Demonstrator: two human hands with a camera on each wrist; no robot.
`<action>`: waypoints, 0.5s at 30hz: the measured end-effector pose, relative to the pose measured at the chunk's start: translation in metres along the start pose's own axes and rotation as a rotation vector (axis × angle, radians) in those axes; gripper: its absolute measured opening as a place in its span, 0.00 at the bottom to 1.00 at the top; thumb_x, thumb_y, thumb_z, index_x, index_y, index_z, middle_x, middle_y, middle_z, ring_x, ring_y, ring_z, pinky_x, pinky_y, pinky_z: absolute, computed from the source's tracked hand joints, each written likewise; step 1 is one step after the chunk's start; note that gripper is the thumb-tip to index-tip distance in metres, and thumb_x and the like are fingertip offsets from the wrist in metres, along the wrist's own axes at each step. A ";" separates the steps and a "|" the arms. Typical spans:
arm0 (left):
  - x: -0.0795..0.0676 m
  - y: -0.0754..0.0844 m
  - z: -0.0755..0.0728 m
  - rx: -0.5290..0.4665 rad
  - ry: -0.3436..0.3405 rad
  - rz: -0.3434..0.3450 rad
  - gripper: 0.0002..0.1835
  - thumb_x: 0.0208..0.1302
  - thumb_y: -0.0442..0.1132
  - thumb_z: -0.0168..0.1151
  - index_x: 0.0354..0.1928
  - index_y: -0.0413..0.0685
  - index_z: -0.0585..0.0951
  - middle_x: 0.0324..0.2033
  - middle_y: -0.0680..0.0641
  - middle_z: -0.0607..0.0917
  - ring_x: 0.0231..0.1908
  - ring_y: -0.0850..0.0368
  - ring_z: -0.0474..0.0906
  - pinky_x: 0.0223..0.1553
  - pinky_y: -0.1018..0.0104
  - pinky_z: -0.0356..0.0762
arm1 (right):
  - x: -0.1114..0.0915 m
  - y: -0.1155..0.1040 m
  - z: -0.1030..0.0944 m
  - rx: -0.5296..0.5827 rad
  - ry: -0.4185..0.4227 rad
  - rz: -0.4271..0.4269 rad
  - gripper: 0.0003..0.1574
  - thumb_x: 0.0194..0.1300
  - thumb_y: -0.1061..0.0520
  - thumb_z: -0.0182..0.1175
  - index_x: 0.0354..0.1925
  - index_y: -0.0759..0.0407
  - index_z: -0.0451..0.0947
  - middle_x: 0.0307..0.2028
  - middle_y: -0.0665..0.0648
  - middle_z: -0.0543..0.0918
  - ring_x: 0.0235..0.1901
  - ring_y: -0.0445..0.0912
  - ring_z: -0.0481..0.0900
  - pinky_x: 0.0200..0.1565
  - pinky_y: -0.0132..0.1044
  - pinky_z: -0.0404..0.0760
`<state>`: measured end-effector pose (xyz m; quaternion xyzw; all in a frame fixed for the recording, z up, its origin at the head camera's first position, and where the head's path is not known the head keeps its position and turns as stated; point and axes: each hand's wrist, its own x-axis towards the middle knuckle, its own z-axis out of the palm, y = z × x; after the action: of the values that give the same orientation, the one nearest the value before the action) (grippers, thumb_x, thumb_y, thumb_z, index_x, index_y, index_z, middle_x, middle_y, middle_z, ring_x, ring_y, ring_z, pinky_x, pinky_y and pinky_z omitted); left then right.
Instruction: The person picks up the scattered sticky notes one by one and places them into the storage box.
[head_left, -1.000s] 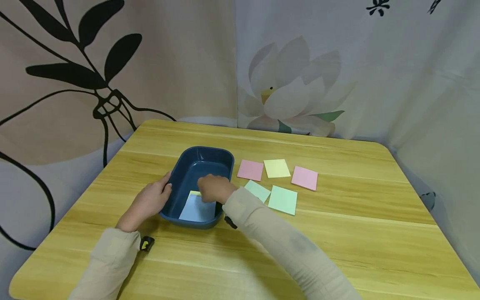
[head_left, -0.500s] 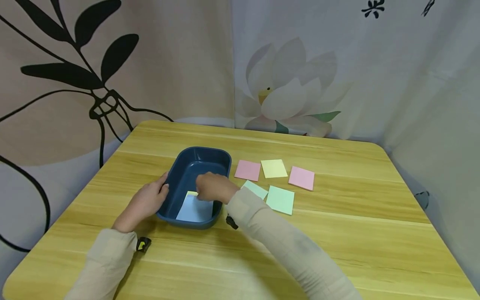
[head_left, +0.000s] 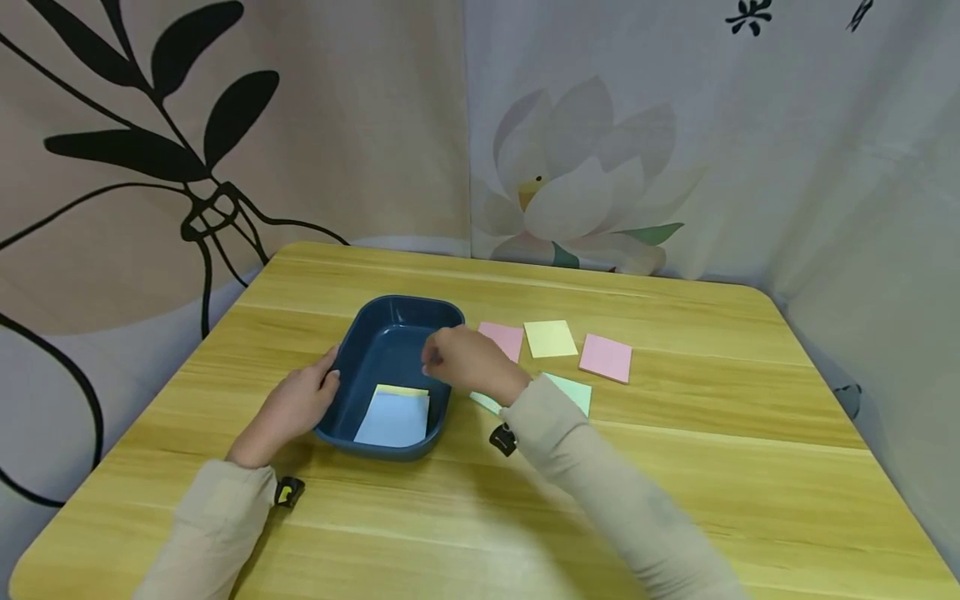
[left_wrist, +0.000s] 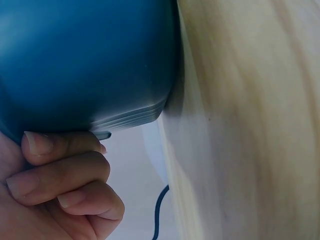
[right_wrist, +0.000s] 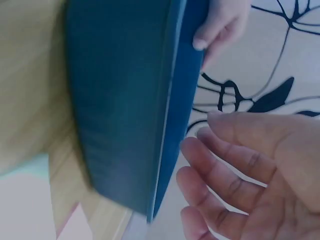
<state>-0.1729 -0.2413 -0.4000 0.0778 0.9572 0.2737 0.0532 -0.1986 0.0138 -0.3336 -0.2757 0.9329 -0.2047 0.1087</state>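
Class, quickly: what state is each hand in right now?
Left hand: holding the blue tray at its side.
Right hand: open, fingers loosely curled, holding nothing.

Left hand [head_left: 296, 404] grips left side of blue tray [head_left: 390, 335] on desk [head_left: 750, 433]. Blue note [head_left: 393, 419] in tray's near end, over yellow note [head_left: 402, 390] showing at far edge. Right hand [head_left: 474, 360] above tray's right rim. Farther right: pink note [head_left: 506, 337], second yellow note [head_left: 551, 339], second pink note [head_left: 605, 358]; nearer, two green notes [head_left: 576, 392], partly hidden by right arm. Printed curtain [head_left: 367, 125] behind.

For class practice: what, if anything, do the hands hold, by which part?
The left hand grips the blue tray by its left rim; right hand: nothing.
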 end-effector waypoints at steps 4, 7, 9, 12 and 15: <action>0.000 0.000 0.000 0.000 0.001 -0.004 0.30 0.77 0.42 0.37 0.74 0.35 0.51 0.11 0.50 0.65 0.11 0.57 0.60 0.16 0.63 0.62 | -0.011 0.017 -0.009 0.049 0.028 0.013 0.10 0.66 0.57 0.60 0.43 0.58 0.84 0.41 0.53 0.86 0.35 0.42 0.82 0.39 0.35 0.80; -0.001 0.001 -0.001 -0.003 -0.001 -0.004 0.30 0.77 0.42 0.37 0.74 0.35 0.51 0.11 0.50 0.65 0.11 0.57 0.60 0.16 0.63 0.62 | -0.020 0.034 -0.012 0.065 0.052 0.028 0.09 0.66 0.58 0.60 0.42 0.59 0.84 0.40 0.54 0.86 0.37 0.44 0.82 0.42 0.37 0.79; -0.001 0.002 -0.001 -0.003 -0.002 -0.005 0.30 0.77 0.42 0.37 0.74 0.35 0.51 0.11 0.50 0.65 0.11 0.57 0.60 0.16 0.63 0.62 | -0.025 0.046 -0.014 0.073 0.053 0.049 0.09 0.65 0.58 0.60 0.42 0.60 0.83 0.39 0.55 0.86 0.37 0.45 0.82 0.42 0.38 0.79; -0.001 0.002 -0.001 -0.003 -0.004 -0.006 0.30 0.77 0.42 0.37 0.74 0.35 0.51 0.11 0.50 0.65 0.11 0.57 0.60 0.16 0.63 0.62 | -0.032 0.063 -0.015 0.081 0.036 0.087 0.11 0.65 0.58 0.60 0.44 0.61 0.83 0.39 0.57 0.86 0.38 0.47 0.82 0.42 0.39 0.79; -0.001 0.002 -0.001 -0.007 -0.008 -0.003 0.30 0.76 0.41 0.38 0.74 0.34 0.51 0.11 0.50 0.65 0.11 0.57 0.60 0.15 0.63 0.62 | -0.042 0.080 -0.015 0.078 0.019 0.123 0.13 0.65 0.59 0.61 0.46 0.64 0.83 0.40 0.59 0.86 0.40 0.49 0.82 0.44 0.41 0.80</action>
<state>-0.1720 -0.2401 -0.3980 0.0774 0.9561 0.2766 0.0575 -0.2065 0.1030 -0.3517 -0.2114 0.9404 -0.2363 0.1230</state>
